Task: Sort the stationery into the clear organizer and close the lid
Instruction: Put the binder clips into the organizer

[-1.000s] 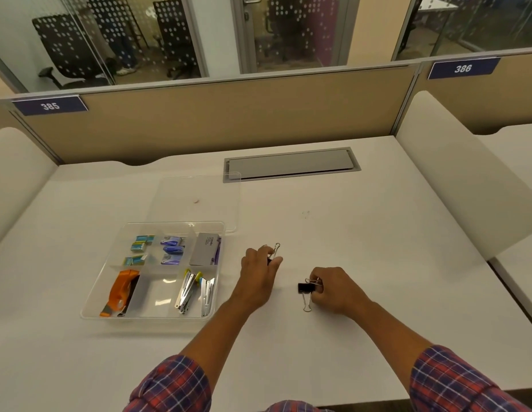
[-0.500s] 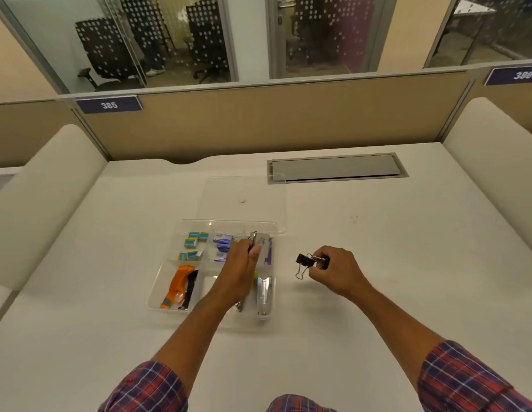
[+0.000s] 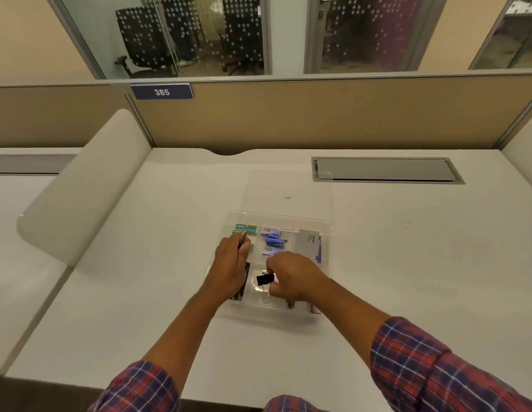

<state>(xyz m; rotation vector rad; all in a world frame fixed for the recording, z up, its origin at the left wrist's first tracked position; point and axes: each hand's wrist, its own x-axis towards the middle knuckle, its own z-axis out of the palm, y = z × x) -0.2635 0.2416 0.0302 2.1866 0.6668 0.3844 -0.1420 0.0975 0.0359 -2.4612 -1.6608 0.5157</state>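
The clear organizer sits mid-desk with its lid lying flat open behind it. Inside are small green staple boxes, blue packs and a grey box. My left hand hovers over the organizer's left compartments, pinching a binder clip whose wire handle sticks up from the fingers. My right hand holds a black binder clip over the middle front compartment. The hands hide the orange tool and most of the staplers.
A white desk carries everything, with a grey cable hatch at the back right. Beige partition walls close the rear; rounded white dividers stand at left and right. Glass walls and office chairs lie beyond.
Both hands lifted binder clips off the desk at right and carried them left over the organizer; the right clip now hangs above the middle front compartment. The view shifted left.
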